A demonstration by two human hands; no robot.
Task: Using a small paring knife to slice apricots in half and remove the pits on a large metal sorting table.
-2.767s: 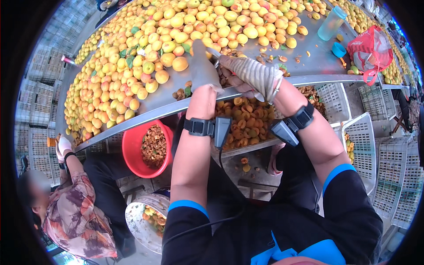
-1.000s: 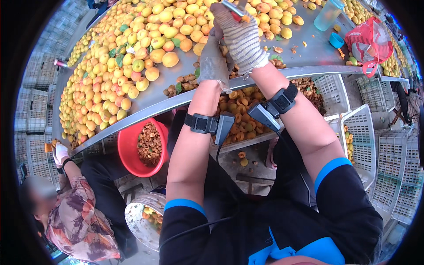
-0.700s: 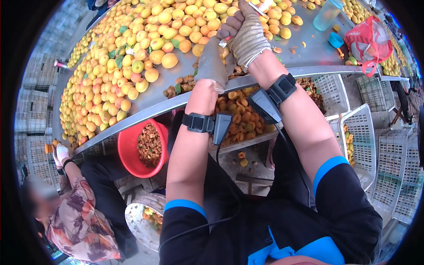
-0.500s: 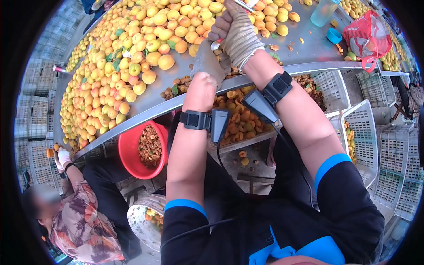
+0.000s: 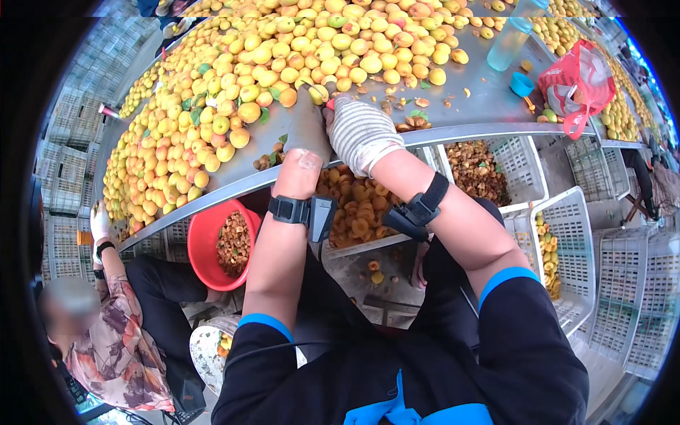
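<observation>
Both my hands wear gloves and are close together over the near edge of a metal table. My left hand (image 5: 309, 127), in a plain grey glove, is closed at the fingertips around a yellow-green apricot (image 5: 319, 93). Right beside it, my right hand (image 5: 363, 129) in a striped glove is curled shut. A small red bit (image 5: 330, 103) shows by its thumb; the rest of what it grips is hidden. Beyond the hands spreads a big heap of apricots (image 5: 234, 78). Brown pits (image 5: 270, 157) lie by my left wrist, and more scraps (image 5: 414, 123) lie right of my right hand.
Below the table edge stand a crate of halved apricots (image 5: 354, 205), a crate of pits (image 5: 476, 173) and a red basin (image 5: 205, 248). A bottle (image 5: 506, 46), blue cup (image 5: 522, 85) and red bag (image 5: 577, 81) sit at right. A co-worker (image 5: 120, 347) sits at left.
My hands have drawn back toward the table's near edge, the right one most, and are closer together. A silver strip by the right fingertips is out of sight. The whole view has shifted slightly.
</observation>
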